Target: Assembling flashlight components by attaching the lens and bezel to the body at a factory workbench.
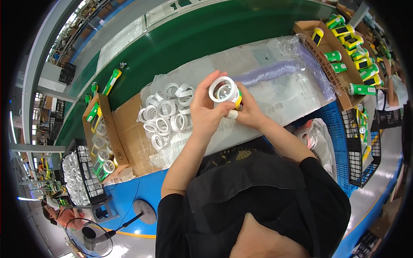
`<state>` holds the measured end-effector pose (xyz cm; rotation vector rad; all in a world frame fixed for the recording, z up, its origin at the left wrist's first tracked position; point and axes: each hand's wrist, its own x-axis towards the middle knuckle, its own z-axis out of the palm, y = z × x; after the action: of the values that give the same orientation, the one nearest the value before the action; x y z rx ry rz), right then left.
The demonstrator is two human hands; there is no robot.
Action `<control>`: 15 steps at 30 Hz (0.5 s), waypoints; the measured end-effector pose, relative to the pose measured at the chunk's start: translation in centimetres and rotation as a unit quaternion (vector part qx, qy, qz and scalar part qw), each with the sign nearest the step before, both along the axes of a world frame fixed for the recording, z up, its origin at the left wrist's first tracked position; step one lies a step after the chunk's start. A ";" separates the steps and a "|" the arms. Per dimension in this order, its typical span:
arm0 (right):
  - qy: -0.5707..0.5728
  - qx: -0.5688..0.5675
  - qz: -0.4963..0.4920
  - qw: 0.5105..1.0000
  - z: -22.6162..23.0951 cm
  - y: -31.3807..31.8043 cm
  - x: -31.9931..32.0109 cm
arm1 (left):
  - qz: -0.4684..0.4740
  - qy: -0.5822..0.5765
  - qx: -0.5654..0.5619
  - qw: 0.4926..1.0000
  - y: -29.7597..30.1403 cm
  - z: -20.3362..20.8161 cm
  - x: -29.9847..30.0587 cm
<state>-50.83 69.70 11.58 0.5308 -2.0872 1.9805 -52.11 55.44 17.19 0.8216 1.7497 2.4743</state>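
While the left hand [204, 105] is curled round the wide front of a flashlight [225, 92], with its thumb on the low edge, the right hand [248, 111] grips the green and yellow body just behind. The flashlight is held up over the table, its clear round front facing up, and a white ring [212, 91] goes round that front.

It looks light and stiff, like hard plastic. The smooth ring may be a bit slippery, and the clear part could get scratched — so the best places to hold are the body and the outside of the ring, not the shiny middle.

Just to the left of the hands is a loose pile of white rings [164, 109] on a plastic-covered sheet [254, 95]. Behind the hands lies a long row of see-through rings [273, 71].

Farther left, a brown box [112, 133] has flashlights with clear fronts in it. Next to that, a black crate [91, 182] is full of small white and clear parts [73, 178]. Off to the right, another brown box [322, 64] has green and yellow flashlights [339, 67] in it — one pokes over the edge. Below that box is a blue basket [340, 150], with a black wire basket [355, 157] beside it.
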 end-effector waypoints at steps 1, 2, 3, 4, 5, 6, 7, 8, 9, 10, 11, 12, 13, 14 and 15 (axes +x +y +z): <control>0.008 -0.034 0.006 0.999 0.1 0.0 -0.1 | 0.016 0.000 0.017 1.000 -0.1 -0.1 -0.1; 0.016 -0.069 0.011 0.997 0.2 0.0 -0.2 | 0.033 0.000 0.034 0.999 -0.2 -0.3 -0.3; 0.015 -0.068 0.011 0.998 0.3 0.1 -0.2 | 0.064 0.003 0.057 0.996 -0.4 -0.5 -0.7; 0.007 -0.074 0.032 0.997 0.5 0.3 -0.3 | 0.066 0.003 0.057 0.996 -0.9 -0.6 -0.6; 0.000 -0.081 0.053 0.995 0.7 0.4 -0.4 | 0.117 -0.015 -0.001 0.993 -1.6 -0.6 -0.5; -0.001 -0.081 0.055 0.995 0.8 0.5 -0.4 | 0.168 -0.033 -0.058 0.984 -2.3 -0.8 -0.5; 0.012 -0.089 0.062 0.994 0.8 0.2 -0.6 | 0.193 0.001 -0.125 0.973 -3.4 -2.3 -0.7; 0.026 -0.096 0.062 0.993 0.9 0.2 -0.7 | 0.194 0.000 -0.124 0.973 -4.2 -3.1 -0.6; 0.026 -0.096 0.062 0.993 0.6 0.3 -0.9 | 0.212 0.112 -0.283 0.929 -5.1 -3.8 -0.2; 0.025 -0.083 0.061 0.994 0.3 0.4 -1.0 | 0.223 0.217 -0.432 0.846 -5.7 -4.2 0.4; 0.025 -0.070 0.059 0.995 0.0 0.4 -1.0 | 0.206 0.252 -0.471 0.820 -6.1 -4.6 0.6; 0.024 -0.070 0.061 0.995 -0.2 0.3 -1.0 | 0.207 0.250 -0.472 0.820 -6.5 -4.9 0.9; 0.020 -0.076 0.067 0.995 0.1 0.3 -1.0 | 0.201 0.283 -0.519 0.781 -6.6 -4.8 1.2; 0.017 -0.081 0.072 0.994 0.2 0.2 -1.0 | 0.194 0.315 -0.564 0.738 -6.7 -4.7 1.4; 0.016 -0.080 0.073 0.994 0.0 0.2 -0.9 | 0.194 0.314 -0.563 0.739 -6.6 -4.5 1.4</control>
<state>-51.77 69.94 11.63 0.6954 -1.8981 2.1806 -50.73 48.82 12.64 1.1837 3.2296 0.6640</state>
